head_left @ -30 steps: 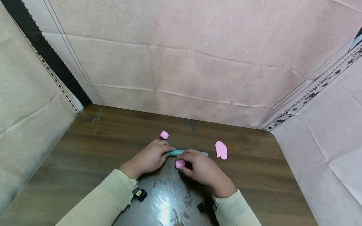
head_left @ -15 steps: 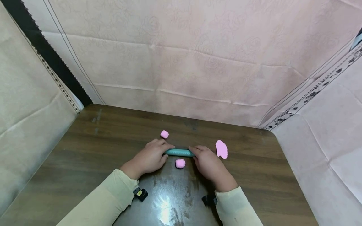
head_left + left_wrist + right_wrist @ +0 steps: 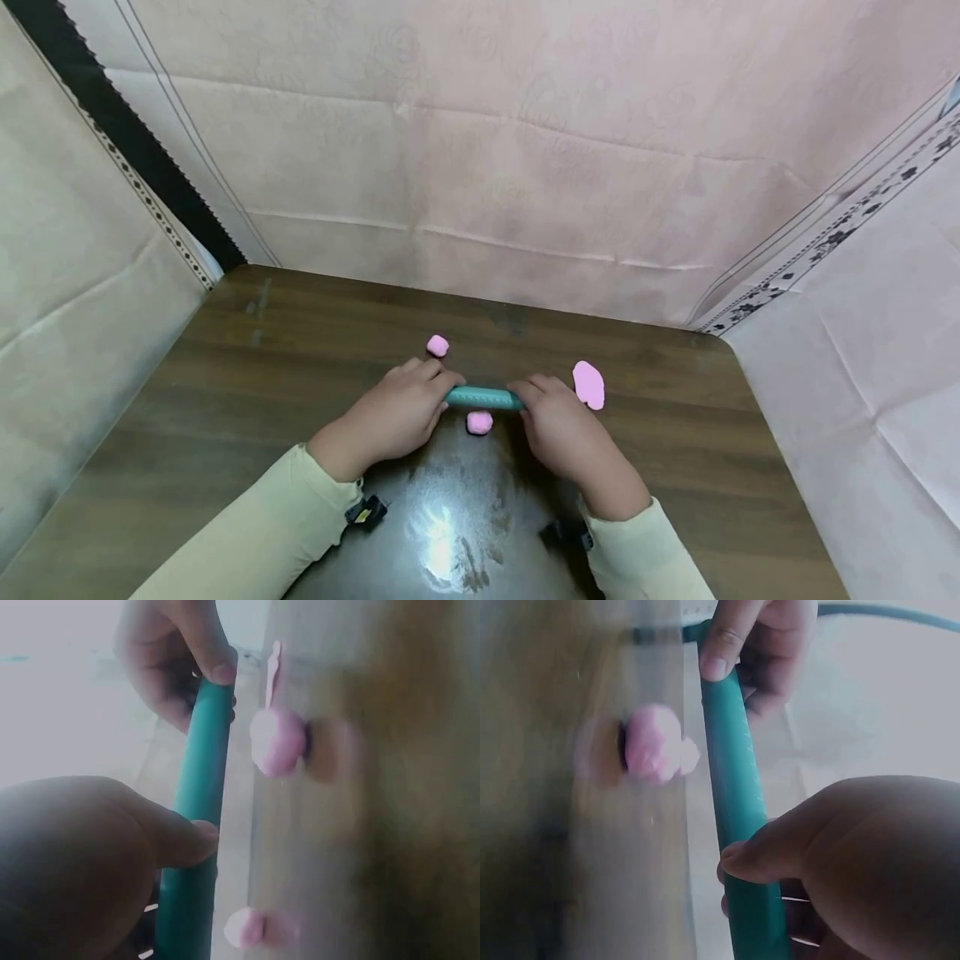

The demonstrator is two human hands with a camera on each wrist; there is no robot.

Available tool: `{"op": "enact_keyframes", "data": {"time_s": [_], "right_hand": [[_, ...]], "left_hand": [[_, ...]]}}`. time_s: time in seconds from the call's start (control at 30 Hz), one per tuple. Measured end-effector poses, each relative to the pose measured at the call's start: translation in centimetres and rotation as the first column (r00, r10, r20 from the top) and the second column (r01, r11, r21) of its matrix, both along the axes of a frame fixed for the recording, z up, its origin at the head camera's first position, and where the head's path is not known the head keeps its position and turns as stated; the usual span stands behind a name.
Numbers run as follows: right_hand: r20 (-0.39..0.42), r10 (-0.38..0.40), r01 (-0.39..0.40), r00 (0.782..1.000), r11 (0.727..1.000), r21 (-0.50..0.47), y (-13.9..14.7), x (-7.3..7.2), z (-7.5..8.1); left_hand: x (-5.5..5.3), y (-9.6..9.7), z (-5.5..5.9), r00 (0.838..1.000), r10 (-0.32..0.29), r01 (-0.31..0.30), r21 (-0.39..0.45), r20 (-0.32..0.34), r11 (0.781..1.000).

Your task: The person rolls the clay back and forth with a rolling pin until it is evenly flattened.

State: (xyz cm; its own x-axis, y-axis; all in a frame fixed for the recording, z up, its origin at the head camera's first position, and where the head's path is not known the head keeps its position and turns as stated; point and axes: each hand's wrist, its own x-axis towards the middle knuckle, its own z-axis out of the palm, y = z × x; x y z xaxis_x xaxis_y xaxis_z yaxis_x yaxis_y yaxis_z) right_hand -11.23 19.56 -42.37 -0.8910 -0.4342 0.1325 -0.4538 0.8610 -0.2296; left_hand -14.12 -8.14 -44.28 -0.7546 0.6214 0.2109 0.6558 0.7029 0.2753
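Note:
A teal rolling pin (image 3: 485,397), a plain round rod, lies crosswise between my hands. My left hand (image 3: 393,408) grips its left part, thumb on the near side and fingers curled behind. My right hand (image 3: 566,429) holds the right part the same way; both grips also show in the right wrist view, where the rolling pin (image 3: 739,765) appears held above the tabletop. Just in front of it sits a pink lump of modelling clay (image 3: 479,422), seen under the rod's side as a rounded clay ball (image 3: 277,742) in the left wrist view.
A smaller pink clay lump (image 3: 437,346) lies behind the left hand. Beyond the right hand is a flattened pink clay piece (image 3: 588,385). The dark wooden table (image 3: 322,325) has a shiny, smeared area at the front, with pale cloth (image 3: 480,167) hanging around it.
The right hand has left the near clay lump, moved right and taken hold of the rolling pin. The rod now sits raised slightly, still in the left hand.

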Motion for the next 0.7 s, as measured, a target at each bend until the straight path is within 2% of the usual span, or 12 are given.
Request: {"op": "enact_keyframes", "data": {"time_s": [0.1, 0.2, 0.37, 0.5, 0.6, 0.7], "right_hand": [[-0.004, 0.024, -0.024, 1.000, 1.000, 0.012, -0.1, 0.8, 0.1], [-0.016, 0.048, -0.047, 0.999, 0.999, 0.024, -0.2, 1.2, -0.1], [-0.011, 0.049, -0.049, 0.999, 0.999, 0.018, -0.2, 1.4, -0.9], [0.024, 0.024, -0.026, 0.999, 0.997, 0.071, -0.3, 1.7, -1.6], [0.053, 0.015, -0.023, 0.998, 0.989, 0.145, -0.3, 2.1, -1.8], [0.094, 0.025, -0.042, 0.995, 0.981, 0.188, -0.3, 2.2, -1.9]], "left_hand": [[1.0, -0.2, 0.2, 1.000, -0.007, 0.007, -0.012, 0.000, 1.000], [1.6, -0.2, -0.3, 1.000, -0.002, 0.002, -0.011, 0.000, 1.000], [1.9, -0.1, -1.4, 1.000, 0.018, -0.018, 0.011, 0.008, 1.000], [2.0, 0.0, -2.1, 0.999, 0.019, -0.019, -0.001, 0.031, 1.000], [2.2, -0.1, -2.2, 0.996, 0.022, -0.019, -0.031, 0.090, 0.999], [2.3, -0.2, -2.0, 0.983, 0.039, -0.026, -0.070, 0.181, 0.997]]}}
